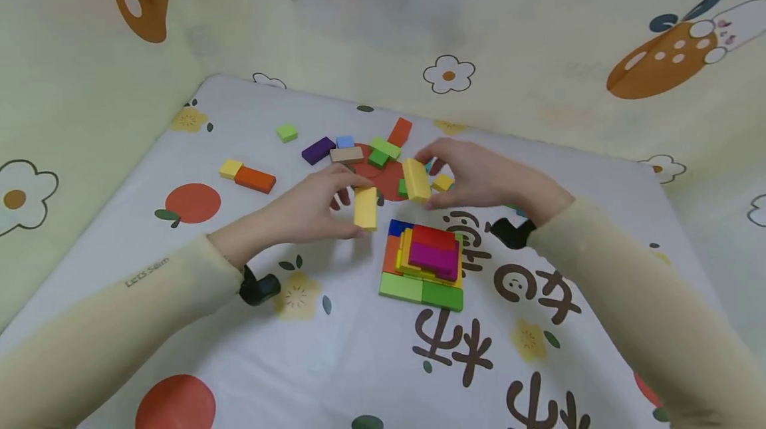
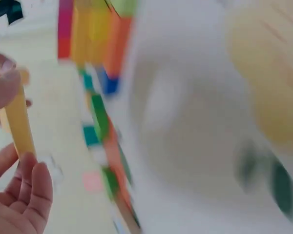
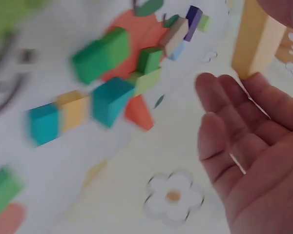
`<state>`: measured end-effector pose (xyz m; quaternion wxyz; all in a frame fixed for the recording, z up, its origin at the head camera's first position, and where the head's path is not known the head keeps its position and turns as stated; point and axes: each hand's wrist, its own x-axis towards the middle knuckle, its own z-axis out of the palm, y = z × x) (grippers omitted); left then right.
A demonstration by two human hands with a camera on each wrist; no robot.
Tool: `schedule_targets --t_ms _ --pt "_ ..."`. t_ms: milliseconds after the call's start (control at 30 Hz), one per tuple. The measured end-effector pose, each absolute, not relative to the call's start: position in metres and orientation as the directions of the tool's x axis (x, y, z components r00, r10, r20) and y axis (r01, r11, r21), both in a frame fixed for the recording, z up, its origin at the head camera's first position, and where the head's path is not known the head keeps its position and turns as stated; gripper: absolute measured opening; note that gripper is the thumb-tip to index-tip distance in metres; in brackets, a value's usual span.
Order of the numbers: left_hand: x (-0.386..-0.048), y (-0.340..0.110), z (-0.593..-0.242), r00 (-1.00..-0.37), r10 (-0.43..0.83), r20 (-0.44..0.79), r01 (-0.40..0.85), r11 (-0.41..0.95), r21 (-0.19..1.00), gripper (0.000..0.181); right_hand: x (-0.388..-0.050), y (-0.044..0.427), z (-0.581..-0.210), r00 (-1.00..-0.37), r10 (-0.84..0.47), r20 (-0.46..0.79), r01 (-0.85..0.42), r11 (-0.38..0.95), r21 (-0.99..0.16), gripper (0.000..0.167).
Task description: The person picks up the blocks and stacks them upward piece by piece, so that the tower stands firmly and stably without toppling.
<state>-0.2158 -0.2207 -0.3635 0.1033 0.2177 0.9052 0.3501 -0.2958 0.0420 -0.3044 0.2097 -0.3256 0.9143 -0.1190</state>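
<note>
Between thumb and fingertips, my left hand (image 1: 311,206) pinches a light yellow block (image 1: 366,209), upright above the cloth. Another yellow block (image 1: 416,180), slightly tilted, is pinched by my right hand (image 1: 473,173) close beside it; the two blocks are apart. In the right wrist view the held yellow block (image 3: 254,46) is partly cut off by the frame edge. Just below the hands stands a stepped stack with light green blocks (image 1: 401,287) and a green block (image 1: 443,296) at its near base, yellow layers above, and a red block (image 1: 433,236) and purple block (image 1: 433,260) on top.
Loose blocks lie behind the hands, among them a dark purple block (image 1: 318,150), a tan block (image 1: 346,155) and a red-orange block (image 1: 400,131). An orange block (image 1: 255,179) touches a small yellow block (image 1: 230,169) at left. Patterned cloth (image 1: 335,362) covers the table.
</note>
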Motion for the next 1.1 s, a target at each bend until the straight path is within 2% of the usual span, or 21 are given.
schedule_targets --t_ms 100,267,567,833,1100 --pt "-0.217 -0.191 -0.36 -0.841 0.541 -0.031 0.377 0.624 0.684 0.07 -0.261 0.074 -0.305 -0.73 -0.606 -0.315 -0.517 0.792 -0.324 0.065" --pt "-0.222 -0.163 -0.367 -0.813 0.58 -0.058 0.407 0.637 0.655 0.07 -0.239 0.089 -0.32 -0.737 -0.594 -0.323 -0.528 0.804 -0.274 0.066" --pt "-0.213 -0.14 -0.367 -0.795 0.597 -0.108 0.416 0.667 0.619 0.069 -0.223 0.087 -0.333 -0.741 -0.576 -0.345 -0.521 0.817 -0.246 0.069" --pt "-0.212 -0.138 -0.368 -0.788 0.597 -0.149 0.381 0.663 0.644 0.072 -0.22 0.094 -0.338 -0.757 -0.574 -0.313 -0.496 0.816 -0.297 0.072" --pt "-0.21 -0.146 -0.373 -0.795 0.594 -0.126 0.372 0.64 0.672 0.078 -0.216 0.104 -0.344 -0.768 -0.566 -0.3 -0.475 0.817 -0.326 0.077"
